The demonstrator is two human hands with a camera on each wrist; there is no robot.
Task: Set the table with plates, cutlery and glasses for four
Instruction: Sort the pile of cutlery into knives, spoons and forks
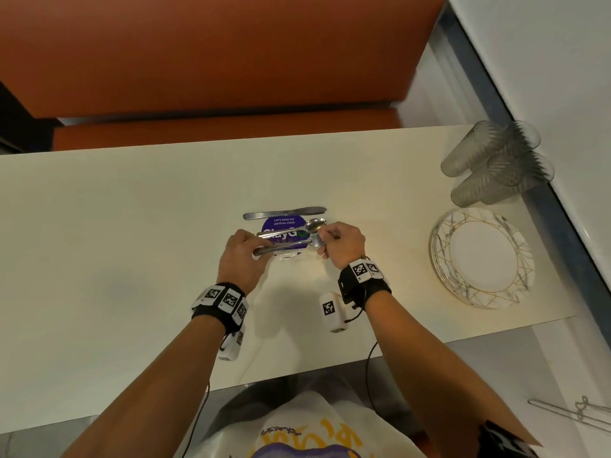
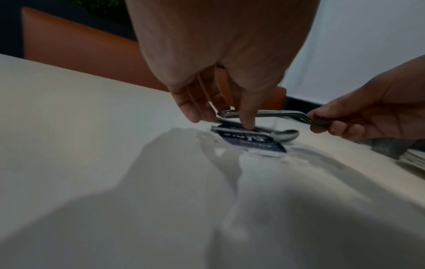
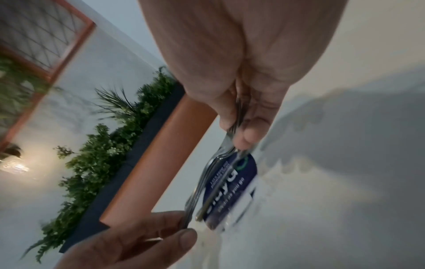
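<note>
A small stack of metal forks point(image 1: 284, 246) hangs just above the table between my two hands. My left hand point(image 1: 261, 251) pinches the handle ends point(image 2: 227, 113), thumb in front and fingers behind. My right hand point(image 1: 322, 241) pinches the tine ends point(image 3: 238, 140). Under the forks a spoon point(image 1: 314, 224) lies on a round purple sticker point(image 1: 281, 226), bowl to the right. A table knife point(image 1: 284, 213) lies flat just beyond the sticker. Stacked plates point(image 1: 482, 256) with gold lines sit at the right, and several ribbed glasses point(image 1: 496, 160) stand upside down behind them.
The cream table point(image 1: 132, 226) stretches left of my hands. An orange bench point(image 1: 215, 61) runs along its far side. A white wall with a dark ledge point(image 1: 562, 209) borders the table on the right.
</note>
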